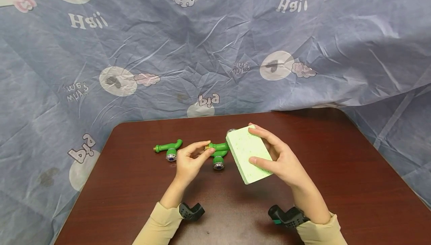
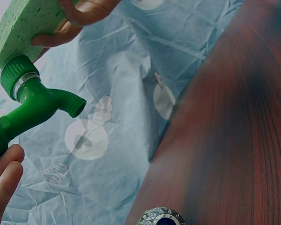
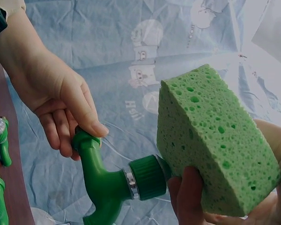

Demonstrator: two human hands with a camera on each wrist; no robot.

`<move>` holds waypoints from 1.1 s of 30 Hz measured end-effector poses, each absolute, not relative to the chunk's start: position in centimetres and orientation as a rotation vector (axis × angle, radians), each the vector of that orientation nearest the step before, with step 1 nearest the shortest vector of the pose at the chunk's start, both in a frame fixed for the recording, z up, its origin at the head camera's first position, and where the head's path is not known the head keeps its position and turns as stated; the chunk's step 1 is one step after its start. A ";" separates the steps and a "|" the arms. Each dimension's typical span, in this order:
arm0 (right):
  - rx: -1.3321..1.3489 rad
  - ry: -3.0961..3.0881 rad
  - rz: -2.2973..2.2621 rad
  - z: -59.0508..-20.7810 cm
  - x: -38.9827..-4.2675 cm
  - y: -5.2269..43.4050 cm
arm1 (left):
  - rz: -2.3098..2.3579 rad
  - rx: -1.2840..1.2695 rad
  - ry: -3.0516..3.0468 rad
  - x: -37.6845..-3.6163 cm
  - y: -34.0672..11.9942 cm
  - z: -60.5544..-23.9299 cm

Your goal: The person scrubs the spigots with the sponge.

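Note:
My left hand (image 1: 188, 164) pinches a green faucet (image 1: 220, 147) by its brass threaded end and holds it above the table. In my right hand (image 1: 286, 162) is a pale green sponge (image 1: 250, 155), with thumb and fingers gripping its sides. The sponge touches the faucet's round ribbed knob (image 3: 149, 178) in the right wrist view. From the left wrist view, the faucet's curved spout (image 2: 72, 103) points away from the sponge. The sponge hides part of the knob in the head view.
Two more green faucets lie on the dark reddish-brown table (image 1: 134, 185): one faucet (image 1: 170, 148) left of my left hand, another (image 1: 218, 161) partly behind the held one. A wrinkled blue patterned cloth (image 1: 188, 50) hangs behind the table.

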State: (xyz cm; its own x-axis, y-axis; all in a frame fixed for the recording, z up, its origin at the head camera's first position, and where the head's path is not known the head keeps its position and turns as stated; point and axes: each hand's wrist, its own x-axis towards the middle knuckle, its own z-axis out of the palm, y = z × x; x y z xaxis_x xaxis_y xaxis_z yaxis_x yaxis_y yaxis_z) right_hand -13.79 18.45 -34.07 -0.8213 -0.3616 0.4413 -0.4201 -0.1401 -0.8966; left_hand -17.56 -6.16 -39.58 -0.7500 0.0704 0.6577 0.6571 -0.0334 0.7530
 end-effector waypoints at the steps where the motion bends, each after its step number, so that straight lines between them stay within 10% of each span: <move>1: 0.919 -2.035 2.152 -34.0 -13.8 18.5 | -1.834 -0.761 -1.824 -17.5 -6.2 -39.5; 33: 0.863 -1.984 2.265 -34.4 -15.1 19.9 | -1.861 -0.673 -1.816 -17.5 -6.8 -38.7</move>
